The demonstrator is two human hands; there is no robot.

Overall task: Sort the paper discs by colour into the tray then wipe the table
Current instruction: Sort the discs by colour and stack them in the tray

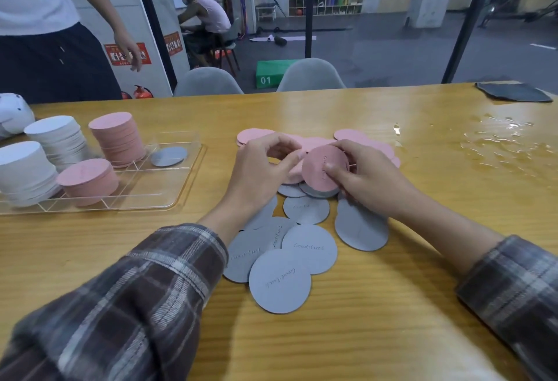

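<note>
Loose pink discs [256, 136] and several grey discs [279, 281] lie mixed in a pile at the table's middle. My right hand [362, 175] grips a small stack of pink discs [318, 169], tilted up over the pile. My left hand [259, 169] pinches the edge of a pink disc beside that stack. A clear divided tray [181, 187] at the left holds two white stacks [21, 169], two pink stacks [117, 139] and a single grey disc [168, 156].
Spilled water [501, 142] spreads over the table's right side. A dark grey cloth [513, 92] lies at the far right corner. A person stands behind the table at the left; two grey chairs [311, 75] face the far edge. A white object [13, 114] sits far left.
</note>
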